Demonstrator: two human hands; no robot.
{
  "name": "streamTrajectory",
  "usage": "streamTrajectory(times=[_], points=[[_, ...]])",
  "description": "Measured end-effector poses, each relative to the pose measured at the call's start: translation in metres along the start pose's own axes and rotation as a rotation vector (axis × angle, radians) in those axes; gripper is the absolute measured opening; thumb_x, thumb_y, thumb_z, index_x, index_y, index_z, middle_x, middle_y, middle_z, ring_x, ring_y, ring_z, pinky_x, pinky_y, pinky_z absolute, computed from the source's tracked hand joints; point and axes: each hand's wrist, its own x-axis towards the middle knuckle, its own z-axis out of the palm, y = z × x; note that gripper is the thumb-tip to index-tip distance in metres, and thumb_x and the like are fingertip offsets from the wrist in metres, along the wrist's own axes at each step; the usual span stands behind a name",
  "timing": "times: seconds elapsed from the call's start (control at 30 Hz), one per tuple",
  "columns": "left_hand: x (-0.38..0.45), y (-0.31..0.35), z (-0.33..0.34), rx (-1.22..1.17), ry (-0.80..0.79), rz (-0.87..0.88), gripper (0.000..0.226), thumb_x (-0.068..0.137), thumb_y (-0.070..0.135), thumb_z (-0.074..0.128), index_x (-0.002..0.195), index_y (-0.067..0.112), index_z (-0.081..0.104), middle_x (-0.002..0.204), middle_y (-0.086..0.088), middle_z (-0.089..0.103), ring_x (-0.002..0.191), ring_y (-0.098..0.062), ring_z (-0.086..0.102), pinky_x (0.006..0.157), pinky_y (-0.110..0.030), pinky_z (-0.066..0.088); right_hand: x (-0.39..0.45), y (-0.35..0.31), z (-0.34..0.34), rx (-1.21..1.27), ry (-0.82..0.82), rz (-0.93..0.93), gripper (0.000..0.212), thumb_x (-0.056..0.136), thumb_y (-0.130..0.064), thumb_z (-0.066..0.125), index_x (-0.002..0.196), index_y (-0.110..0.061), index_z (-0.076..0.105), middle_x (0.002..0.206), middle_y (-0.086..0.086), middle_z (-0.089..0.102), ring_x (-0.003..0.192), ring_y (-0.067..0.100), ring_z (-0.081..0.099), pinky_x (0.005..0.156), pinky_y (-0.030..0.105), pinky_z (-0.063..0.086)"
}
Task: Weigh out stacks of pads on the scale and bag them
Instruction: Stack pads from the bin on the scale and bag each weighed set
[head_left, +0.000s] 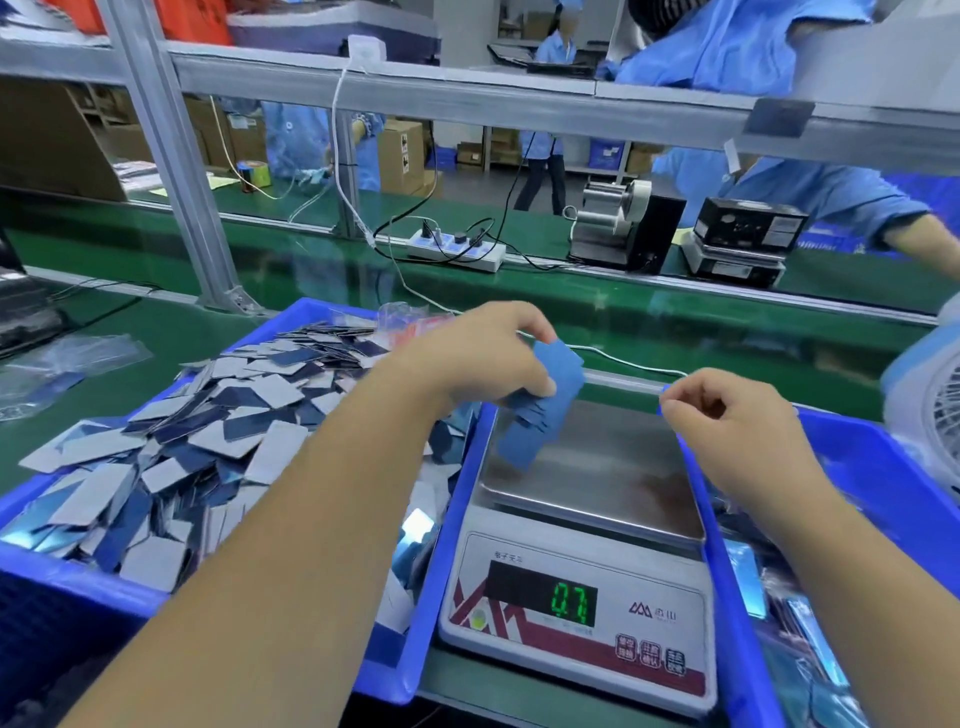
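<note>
Green bench matting carries a scale. Blue pads are pinched by the left hand above its pan, likely for weighing; the right hand, fingers curled, appears empty.

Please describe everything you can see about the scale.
The scale is a white plastic body with a bare steel pan on top. Its front panel has red trim, three buttons and a green display reading about 0.7. It sits on the green table between two blue bins. The left hand holds blue pads whose lower edge reaches the pan.
</note>
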Motion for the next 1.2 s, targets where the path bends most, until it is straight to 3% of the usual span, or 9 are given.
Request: streamTrajectory(times=[0.17, 0.33, 0.43, 0.57, 0.63, 0.77, 0.9, 1.03, 1.2], points=[[0.010, -0.002, 0.053, 0.108, -0.135, 0.106, 0.037, 0.080, 0.009, 0.073, 0.109, 0.027, 0.059, 0.078, 0.010, 0.069, 0.055, -0.006, 0.060, 0.056, -0.024, 0.051, 0.003, 0.007, -0.001, 0.007, 0.027, 0.090, 0.016, 0.085, -0.019, 0.063, 0.071, -0.026, 0.066, 0.059, -0.019, 0.060, 0.054, 0.003, 0.050, 0.053, 0.025, 0.035], [0.010, -0.009, 0.052, 0.340, -0.128, 0.164, 0.036, 0.083, 0.025, 0.076, 0.116, 0.031, 0.065, 0.109, 0.012, 0.070, 0.097, -0.006, 0.066, 0.089, -0.028, 0.054, 0.003, 0.009, 0.001, -0.001, -0.008, 0.103, 0.017, 0.085, -0.019, 0.061, 0.070, -0.027, 0.065, 0.059, -0.024, 0.059, 0.053, -0.004, 0.050, 0.053, 0.025, 0.035], [0.004, -0.011, 0.038, 0.372, -0.137, 0.133, 0.033, 0.089, 0.023, 0.069, 0.119, 0.035, 0.062, 0.118, 0.013, 0.064, 0.104, -0.007, 0.062, 0.080, -0.020, 0.048, 0.002, 0.007, 0.003, -0.024, -0.031, 0.082, 0.017, 0.085, -0.021, 0.061, 0.069, -0.028, 0.065, 0.060, -0.025, 0.059, 0.056, -0.007, 0.051, 0.053, 0.025, 0.035], [-0.004, -0.016, 0.006, 0.631, -0.066, -0.007, 0.029, 0.086, 0.003, 0.052, 0.104, 0.023, 0.061, 0.111, -0.001, 0.061, 0.085, -0.012, 0.058, 0.066, -0.024, 0.045, 0.000, 0.005, 0.004, -0.022, -0.065, 0.051, 0.019, 0.086, -0.020, 0.060, 0.069, -0.027, 0.065, 0.058, -0.024, 0.058, 0.055, -0.006, 0.050, 0.053, 0.025, 0.034], [-0.009, -0.020, -0.006, 0.807, -0.068, -0.135, 0.019, 0.086, 0.005, 0.054, 0.102, 0.015, 0.057, 0.109, -0.010, 0.062, 0.085, -0.024, 0.058, 0.068, -0.030, 0.048, 0.000, 0.004, 0.004, -0.014, -0.079, 0.042, 0.020, 0.086, -0.019, 0.059, 0.069, -0.026, 0.065, 0.057, -0.023, 0.058, 0.054, -0.005, 0.050, 0.053, 0.025, 0.034], [-0.022, -0.027, -0.013, 1.001, -0.233, -0.316, 0.023, 0.082, 0.016, 0.064, 0.104, 0.015, 0.058, 0.098, -0.004, 0.060, 0.077, -0.019, 0.055, 0.058, -0.029, 0.042, -0.001, 0.003, 0.004, -0.025, -0.102, 0.034, 0.020, 0.086, -0.018, 0.059, 0.069, -0.026, 0.065, 0.057, -0.022, 0.058, 0.054, -0.005, 0.050, 0.053, 0.025, 0.035], [-0.028, -0.029, -0.008, 1.088, -0.333, -0.318, 0.034, 0.079, 0.009, 0.060, 0.112, 0.017, 0.057, 0.101, -0.001, 0.058, 0.085, -0.020, 0.057, 0.062, -0.030, 0.043, -0.002, 0.004, 0.003, -0.014, -0.105, 0.029, 0.020, 0.086, -0.017, 0.059, 0.069, -0.024, 0.066, 0.057, -0.020, 0.058, 0.053, -0.004, 0.049, 0.053, 0.025, 0.035], [-0.031, -0.028, -0.006, 1.040, -0.367, -0.290, 0.016, 0.080, 0.018, 0.063, 0.096, 0.017, 0.063, 0.093, 0.000, 0.064, 0.075, -0.019, 0.057, 0.060, -0.029, 0.043, -0.001, 0.004, 0.004, -0.007, -0.111, 0.036, 0.019, 0.087, -0.017, 0.059, 0.070, -0.024, 0.066, 0.056, -0.017, 0.059, 0.050, -0.002, 0.049, 0.051, 0.025, 0.036], [-0.037, -0.025, -0.006, 1.029, -0.429, -0.252, 0.019, 0.073, 0.031, 0.082, 0.080, 0.027, 0.064, 0.090, 0.007, 0.066, 0.087, -0.016, 0.064, 0.067, -0.031, 0.051, -0.002, 0.004, 0.004, -0.008, -0.121, 0.031, 0.020, 0.087, -0.017, 0.059, 0.070, -0.024, 0.066, 0.058, -0.015, 0.060, 0.050, -0.001, 0.050, 0.051, 0.025, 0.036]])
